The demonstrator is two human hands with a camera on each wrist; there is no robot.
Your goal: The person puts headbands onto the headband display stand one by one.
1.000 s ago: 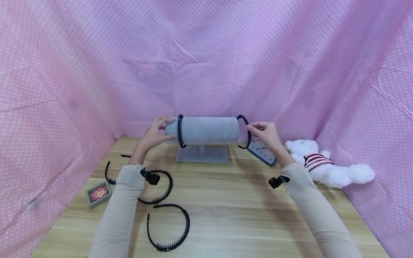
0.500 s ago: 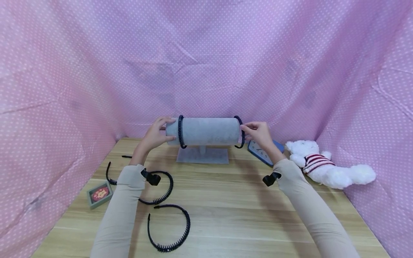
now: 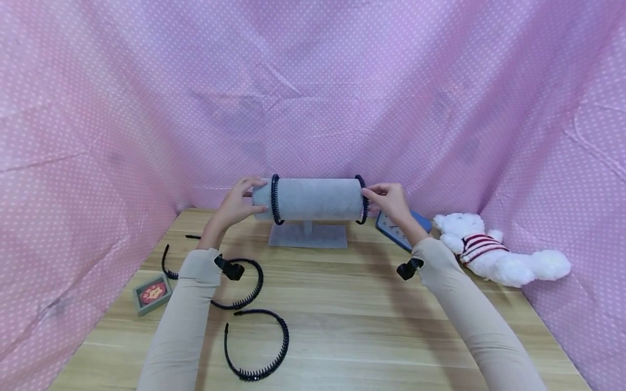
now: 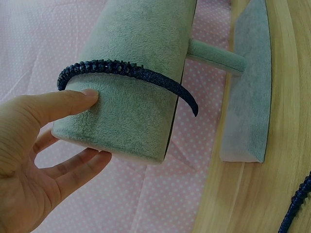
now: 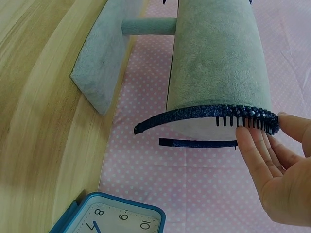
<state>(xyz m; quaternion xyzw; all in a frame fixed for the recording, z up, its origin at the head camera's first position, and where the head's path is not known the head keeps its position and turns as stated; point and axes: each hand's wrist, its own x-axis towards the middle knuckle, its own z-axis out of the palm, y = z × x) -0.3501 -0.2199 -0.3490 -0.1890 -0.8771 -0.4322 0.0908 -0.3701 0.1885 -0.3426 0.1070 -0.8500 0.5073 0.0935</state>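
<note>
A grey plush headband stand (image 3: 318,199) with a horizontal cylinder stands at the back of the table on its flat base (image 3: 325,239). My left hand (image 3: 235,206) holds the cylinder's left end, thumb on the front and fingers at the end face, as the left wrist view shows. Beside that thumb a dark, toothed headband (image 4: 165,84) sits around the cylinder. My right hand (image 3: 391,200) pinches another dark headband (image 5: 189,113) between thumb and fingers. In the right wrist view this one lies at the rim of the cylinder's right end, its open tips toward the base.
Several more dark headbands lie on the table's left side, one at the front (image 3: 285,342) and one behind it (image 3: 260,277), some partly hidden by my left sleeve. A small paw-print tray (image 3: 139,304) lies far left. A blue clock (image 5: 158,213) and a white plush bear (image 3: 513,266) are right.
My right hand has moved left, bringing its headband from beyond the cylinder's right end up to the rim. My left hand stays on the left end.
</note>
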